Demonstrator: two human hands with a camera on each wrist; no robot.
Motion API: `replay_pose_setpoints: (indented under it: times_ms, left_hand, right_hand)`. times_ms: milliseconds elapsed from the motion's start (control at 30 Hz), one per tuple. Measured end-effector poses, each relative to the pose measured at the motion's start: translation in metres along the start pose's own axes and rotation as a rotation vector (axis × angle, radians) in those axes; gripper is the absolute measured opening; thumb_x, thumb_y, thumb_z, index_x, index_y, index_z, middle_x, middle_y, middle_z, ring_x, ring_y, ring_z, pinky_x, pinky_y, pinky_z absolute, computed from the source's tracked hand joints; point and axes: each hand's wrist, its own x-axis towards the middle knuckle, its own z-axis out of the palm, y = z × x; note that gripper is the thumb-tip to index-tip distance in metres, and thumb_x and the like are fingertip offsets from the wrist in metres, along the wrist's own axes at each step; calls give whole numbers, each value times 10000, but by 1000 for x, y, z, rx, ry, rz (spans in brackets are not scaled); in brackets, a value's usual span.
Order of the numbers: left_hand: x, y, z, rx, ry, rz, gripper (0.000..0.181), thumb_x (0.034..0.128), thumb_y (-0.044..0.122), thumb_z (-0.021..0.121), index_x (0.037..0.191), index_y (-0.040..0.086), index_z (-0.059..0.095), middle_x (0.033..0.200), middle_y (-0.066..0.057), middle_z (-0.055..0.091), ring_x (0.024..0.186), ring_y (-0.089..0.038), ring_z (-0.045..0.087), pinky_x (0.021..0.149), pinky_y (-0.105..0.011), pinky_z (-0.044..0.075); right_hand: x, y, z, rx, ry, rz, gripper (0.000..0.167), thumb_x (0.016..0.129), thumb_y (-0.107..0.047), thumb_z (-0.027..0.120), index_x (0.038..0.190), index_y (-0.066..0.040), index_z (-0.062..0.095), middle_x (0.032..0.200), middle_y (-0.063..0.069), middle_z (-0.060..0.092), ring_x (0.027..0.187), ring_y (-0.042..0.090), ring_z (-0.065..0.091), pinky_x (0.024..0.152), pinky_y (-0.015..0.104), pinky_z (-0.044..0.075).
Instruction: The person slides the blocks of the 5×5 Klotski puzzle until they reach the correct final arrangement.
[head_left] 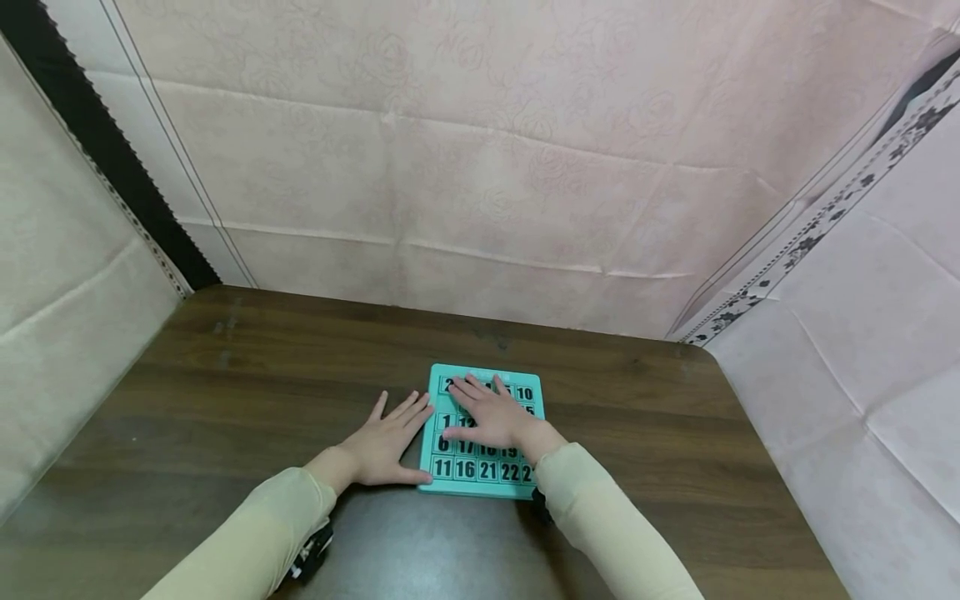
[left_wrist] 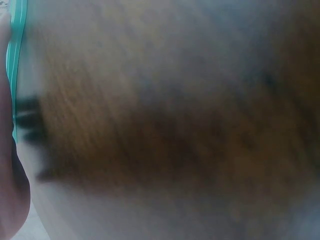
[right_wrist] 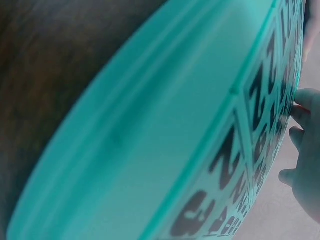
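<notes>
Left hand (head_left: 382, 448): fingers straight and fanned, gripping nothing, tips at the left edge of a turquoise, roughly square number board (head_left: 487, 488), thumb tip by its near-left corner. Right hand (head_left: 495, 418): laid over the board's middle, fingers extended, thumb out toward the left, nothing grasped; exact fingertip contact can't be told. Board lies flat on a dark brown wood-grain desk (head_left: 645, 467).

Head view alone gives the layout: black-numeral squares (head_left: 488, 471), near row 11, 16, 21, 22, last one partly hidden; 10 at the far-right corner; middle squares covered by right hand. Same view, beyond the board: pale pinkish patterned cloth (head_left: 480, 200). Well to the board's right: white cloth with black floral border (head_left: 847, 200). Far left of it: black scalloped strip (head_left: 120, 150). Nearer than the board: pale cream sleeves (head_left: 240, 533), small black device (head_left: 311, 552) under left wrist.

Right wrist view adds what head view misses: board's broad smooth margin and ridged outer edge up close, numerals tilted, fingers at the board's far side.

Left wrist view: mostly blurred desk, thin turquoise sliver of board beside part of a hand; finger pose unreadable there.
</notes>
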Motion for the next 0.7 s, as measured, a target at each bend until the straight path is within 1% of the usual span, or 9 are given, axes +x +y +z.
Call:
replay_pose_setpoints:
  times_ms: [167,300,400,500,700]
  left_hand:
    - [0,1,0,-3,6,2,1008,781,734,495,1498,85,210,1577,-93,151,1461,-281,112,1119,-621,21]
    - [-1,2,0,0,-2,6,1009,780,737,491,1500,91,205,1578,-85,145,1461,-277,110,1119,-622,21]
    - [-1,2,0,4,-2,8,1008,781,738,489,1500,91,206,1579,-85,142,1461,-278,110,1117,-624,21]
    - [-1,2,0,10,1,7,1008,781,740,486,1498,87,209,1578,-89,143,1461,-280,111,1117,-623,23]
    - [0,1,-2,6,1,6,1007,782,736,490,1497,84,211,1577,-93,145,1461,-281,108,1118,-622,18]
  right_hand:
    - [-4,0,1,7,12,-5,824,881,-699,323,1519,-229,96,1586,-59,71,1468,143,10,1169,514,40]
    - [-15,-1,2,22,13,-44,819,884,-675,368,1518,-217,127,1586,-46,96,1470,161,34,1169,512,67]
    - [-25,-3,4,-2,9,-91,816,883,-672,380,1515,-208,154,1583,-41,124,1468,169,67,1167,516,84]
    - [-32,-6,7,-50,13,-129,818,881,-679,372,1515,-208,160,1581,-43,140,1467,163,89,1163,519,101]
    - [-44,-11,10,-87,13,-181,829,873,-682,383,1513,-201,169,1582,-36,137,1466,163,88,1162,527,90]
